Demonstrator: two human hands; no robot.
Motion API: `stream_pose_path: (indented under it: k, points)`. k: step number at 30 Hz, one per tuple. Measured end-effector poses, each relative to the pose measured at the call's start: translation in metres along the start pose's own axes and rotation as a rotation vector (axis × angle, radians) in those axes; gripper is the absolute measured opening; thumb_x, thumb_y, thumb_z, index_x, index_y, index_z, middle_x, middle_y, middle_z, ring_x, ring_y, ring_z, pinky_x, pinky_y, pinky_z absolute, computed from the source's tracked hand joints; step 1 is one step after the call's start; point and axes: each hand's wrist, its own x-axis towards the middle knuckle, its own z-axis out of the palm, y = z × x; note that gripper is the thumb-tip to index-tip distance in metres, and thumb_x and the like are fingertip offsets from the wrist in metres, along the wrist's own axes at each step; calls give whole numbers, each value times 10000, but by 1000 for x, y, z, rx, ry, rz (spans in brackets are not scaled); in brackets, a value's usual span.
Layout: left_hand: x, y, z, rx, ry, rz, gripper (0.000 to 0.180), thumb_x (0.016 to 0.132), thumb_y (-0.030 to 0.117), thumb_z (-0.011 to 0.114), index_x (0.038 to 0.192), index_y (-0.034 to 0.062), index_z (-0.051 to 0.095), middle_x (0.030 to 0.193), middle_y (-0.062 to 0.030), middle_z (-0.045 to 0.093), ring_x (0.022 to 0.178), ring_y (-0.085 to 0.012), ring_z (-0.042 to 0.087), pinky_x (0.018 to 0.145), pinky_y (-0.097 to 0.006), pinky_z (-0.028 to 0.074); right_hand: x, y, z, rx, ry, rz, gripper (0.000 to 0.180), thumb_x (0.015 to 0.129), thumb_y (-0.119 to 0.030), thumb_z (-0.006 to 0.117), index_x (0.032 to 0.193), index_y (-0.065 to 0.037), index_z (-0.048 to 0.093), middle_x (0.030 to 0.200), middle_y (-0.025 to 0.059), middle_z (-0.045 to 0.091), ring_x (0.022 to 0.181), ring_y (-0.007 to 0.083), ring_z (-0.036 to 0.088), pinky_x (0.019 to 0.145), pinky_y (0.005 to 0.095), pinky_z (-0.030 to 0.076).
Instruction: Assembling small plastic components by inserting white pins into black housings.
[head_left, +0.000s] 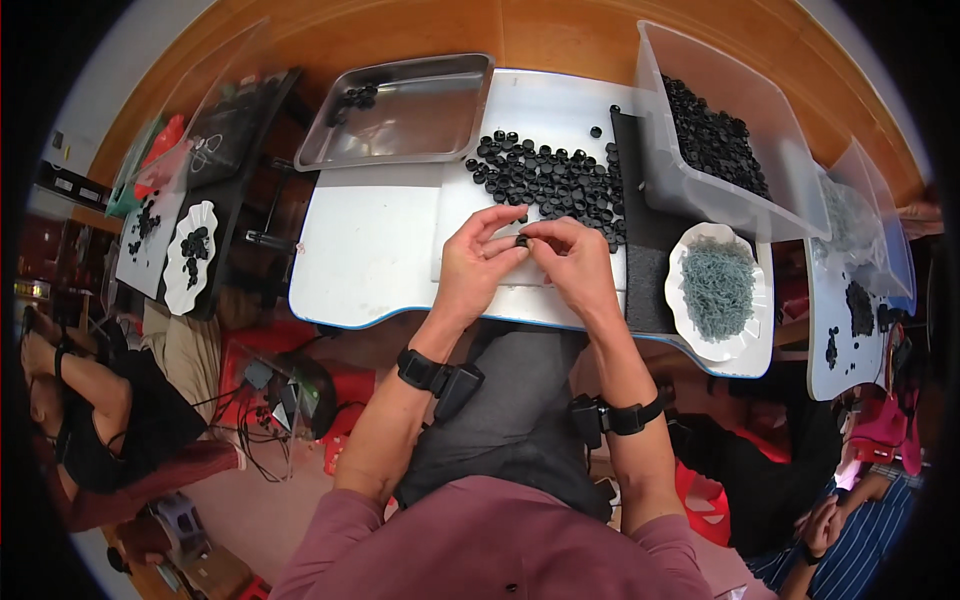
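Over the near edge of the white board [455,215], my left hand [475,262] and my right hand [575,262] meet at their fingertips. Pinched between both thumbs and forefingers is a small black round part [522,241]; the fingers cover much of it. Just beyond my hands spreads a loose pile of black round caps [550,175], some tilted or overlapping. To the right, a white scalloped plate [684,325] bears a heap of thin grey-green pieces [718,290], too fine to make out singly. Each wrist wears a black strapped device.
At the back left stands a metal tray [420,125] with a few black parts. A translucent bin [655,150] of black parts stands back right, by a dark mat [648,260]. Other people sit at tables on both sides; another scalloped plate [178,285] lies at the left.
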Motion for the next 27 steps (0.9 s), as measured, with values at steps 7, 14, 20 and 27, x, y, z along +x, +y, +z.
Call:
stream_pose_path:
  k: [7, 14, 20, 27]
  points:
    - [-1, 0, -5, 66, -22, -150, 409, 890, -53, 712, 1282, -49, 595, 1194, -157, 686, 1051, -172, 691, 936, -281, 567, -7, -5, -2, 76, -8, 77, 191, 883, -43, 672, 1047, 31, 737, 884, 61, 646, 739, 112, 627, 618, 260, 550]
    - [4, 2, -8, 136, -140, -173, 327, 903, -8, 727, 1216, -47, 639, 1113, -128, 710, 1001, -147, 699, 904, -271, 568, -11, 1, -8, 106, -41, 58, 159, 918, 6, 628, 1055, 56, 691, 843, 26, 668, 718, 69, 620, 609, 233, 546]
    - [8, 2, -12, 173, -229, -197, 333, 915, -8, 713, 1231, -25, 608, 1128, -99, 689, 1027, -140, 679, 913, -263, 552, -10, 4, -9, 78, -71, 43, 155, 915, 11, 630, 1050, 51, 694, 829, 23, 667, 702, 70, 620, 609, 225, 530]
    - [1, 0, -9, 192, -212, -134, 335, 926, -12, 696, 1244, -24, 589, 1155, -95, 674, 1071, -141, 660, 949, -270, 540, -11, 2, -11, 68, -60, 4, 153, 882, 4, 662, 1014, 42, 730, 871, 59, 657, 692, 90, 639, 611, 230, 526]
